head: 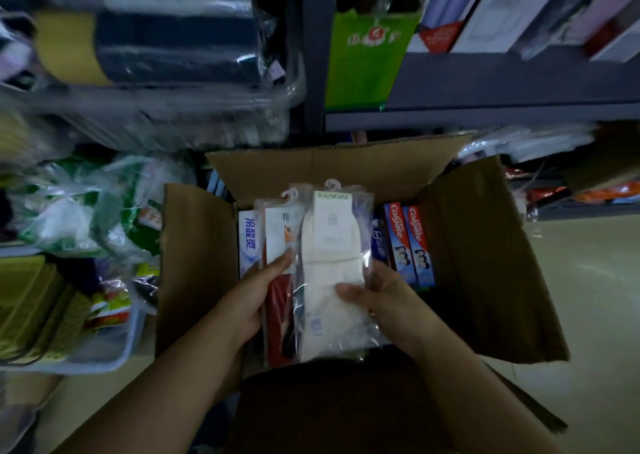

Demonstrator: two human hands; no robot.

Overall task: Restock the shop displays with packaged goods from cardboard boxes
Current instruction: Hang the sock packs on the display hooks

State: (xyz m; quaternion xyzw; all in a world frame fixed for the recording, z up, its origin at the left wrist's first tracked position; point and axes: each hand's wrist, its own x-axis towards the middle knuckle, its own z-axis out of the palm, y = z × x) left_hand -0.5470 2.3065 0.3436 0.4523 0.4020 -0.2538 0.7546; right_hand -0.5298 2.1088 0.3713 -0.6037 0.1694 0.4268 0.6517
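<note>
An open cardboard box (485, 245) sits on the floor (588, 280) at the centre of the scene, with all flaps folded outward.

Both hands hold a fanned stack of clear-bagged sock packets above the box opening.

- Left hand (258, 292): positioned at the left edge of the stack. The fingers lie along the face of a packet with a white card and red contents (277, 245), and the rest of the hand supports the stack from the left. The grip is closed on the stack.
- Right hand (375, 301): positioned at the right edge. The thumb presses on the front of the cream sock packet (329, 252), which is the top item of the stack; the fingers wrap behind it.

Each packet has a small plastic hanger hook at its far end.

Contents remaining in the box:
- Two red-and-blue Colgate toothpaste cartons (408, 242), standing side by side against the right wall.
- One white-and-blue toothpaste carton (248, 239) at the left wall, just beside the left hand.

Surroundings:
- Left: a clear plastic bin (114, 353) holding yellow and assorted packets, with bagged goods (79, 211) stacked beyond it.
- Far right: a grey metal shelf (485, 83) carrying a green carton (367, 58) and boxed goods; detail is blurred.
</note>
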